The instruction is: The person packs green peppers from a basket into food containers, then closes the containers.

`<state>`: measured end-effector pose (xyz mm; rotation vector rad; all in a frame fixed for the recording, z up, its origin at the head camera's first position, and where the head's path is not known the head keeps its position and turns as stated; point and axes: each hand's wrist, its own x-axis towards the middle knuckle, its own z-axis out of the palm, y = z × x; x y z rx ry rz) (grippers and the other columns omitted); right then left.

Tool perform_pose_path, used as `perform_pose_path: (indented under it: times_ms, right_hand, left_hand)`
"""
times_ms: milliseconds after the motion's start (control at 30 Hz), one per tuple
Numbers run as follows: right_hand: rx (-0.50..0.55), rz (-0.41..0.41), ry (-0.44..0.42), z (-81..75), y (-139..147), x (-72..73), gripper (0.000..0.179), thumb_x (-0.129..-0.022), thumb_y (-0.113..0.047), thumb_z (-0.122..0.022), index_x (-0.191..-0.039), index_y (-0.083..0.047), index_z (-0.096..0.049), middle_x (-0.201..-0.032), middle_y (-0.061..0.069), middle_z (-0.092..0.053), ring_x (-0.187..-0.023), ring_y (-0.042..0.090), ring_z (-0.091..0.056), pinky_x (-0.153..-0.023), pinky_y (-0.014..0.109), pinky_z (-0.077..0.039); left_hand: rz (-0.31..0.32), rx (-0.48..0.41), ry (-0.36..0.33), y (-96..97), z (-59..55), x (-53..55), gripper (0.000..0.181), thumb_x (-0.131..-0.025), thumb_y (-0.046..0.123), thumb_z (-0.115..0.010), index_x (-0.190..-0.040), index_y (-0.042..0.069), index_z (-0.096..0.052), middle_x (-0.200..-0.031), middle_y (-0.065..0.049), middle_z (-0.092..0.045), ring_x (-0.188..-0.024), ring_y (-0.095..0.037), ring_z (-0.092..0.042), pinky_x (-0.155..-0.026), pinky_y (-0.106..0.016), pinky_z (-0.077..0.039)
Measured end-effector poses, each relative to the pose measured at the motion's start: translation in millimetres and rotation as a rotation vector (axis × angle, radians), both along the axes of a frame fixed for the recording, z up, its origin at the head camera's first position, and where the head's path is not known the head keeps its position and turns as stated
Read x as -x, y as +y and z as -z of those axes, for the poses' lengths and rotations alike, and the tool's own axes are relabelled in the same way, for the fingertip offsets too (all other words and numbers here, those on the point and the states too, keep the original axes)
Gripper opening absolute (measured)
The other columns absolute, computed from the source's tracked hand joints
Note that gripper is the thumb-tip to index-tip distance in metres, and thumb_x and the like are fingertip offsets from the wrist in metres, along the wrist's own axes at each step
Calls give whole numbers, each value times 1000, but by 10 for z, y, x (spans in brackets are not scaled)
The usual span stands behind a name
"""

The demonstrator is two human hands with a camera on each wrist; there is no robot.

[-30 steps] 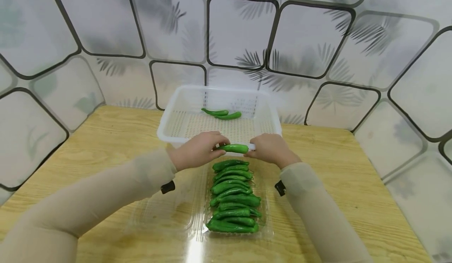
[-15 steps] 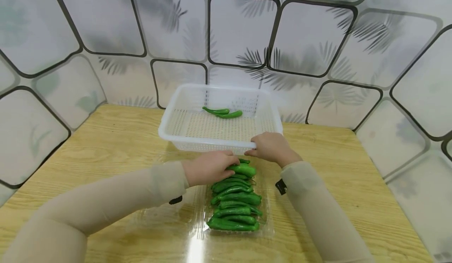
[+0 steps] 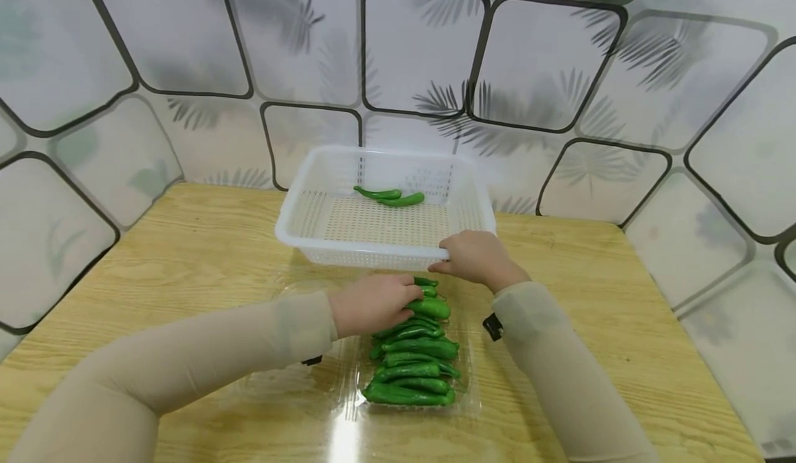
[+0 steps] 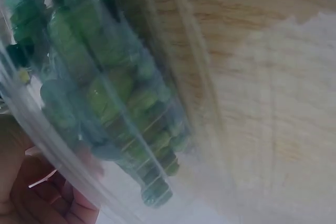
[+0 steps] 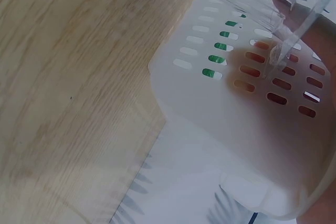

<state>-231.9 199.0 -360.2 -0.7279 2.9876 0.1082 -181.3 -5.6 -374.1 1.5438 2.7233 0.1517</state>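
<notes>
My left hand (image 3: 376,304) pinches the left end of a light green chili pepper (image 3: 432,307), low over a row of darker green peppers (image 3: 410,395). The row lies crosswise in a clear plastic clamshell box (image 3: 469,380). In the left wrist view the peppers (image 4: 110,93) show blurred through clear plastic, with the fingers (image 4: 47,198) at the lower left. My right hand (image 3: 475,259) grips the front rim of a white plastic basket (image 3: 348,247), near its right corner. Its fingers (image 5: 310,30) show by the slotted basket wall (image 5: 194,93) in the right wrist view.
Two green peppers (image 3: 398,199) lie at the back of the basket. Left of the peppers, the box's clear lid (image 3: 286,380) lies opened out, partly under my left forearm. A patterned wall covering (image 3: 423,48) rises behind the wooden table (image 3: 205,242).
My left hand has come down toward me from the basket's front rim to the peppers in the box, carrying the light green chili pepper. The right hand has kept its grip on the basket.
</notes>
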Motion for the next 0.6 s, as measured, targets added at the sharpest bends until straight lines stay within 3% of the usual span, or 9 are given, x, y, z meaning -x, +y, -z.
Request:
perform_pose_path:
  times_ms: [300, 600]
  right_hand:
    - [1, -5, 7, 13, -4, 2, 40, -85, -52, -61, -65, -18, -51, -58, -4, -50, -51, 13, -49, -46, 30, -36]
    - [2, -4, 15, 1, -6, -11, 43, -85, -52, -60, -63, -17, -48, -55, -2, -47, -48, 13, -44, -44, 28, -31]
  left_hand:
    - [24, -12, 48, -7, 44, -13, 31, -90, 36, -61, -108, 11, -65, -91, 2, -55, -73, -7, -54, -63, -24, -49]
    - [49, -71, 57, -20, 11, -9, 18, -92, 29, -60, -97, 14, -69, -84, 3, -56, -66, -5, -52, -57, -22, -46]
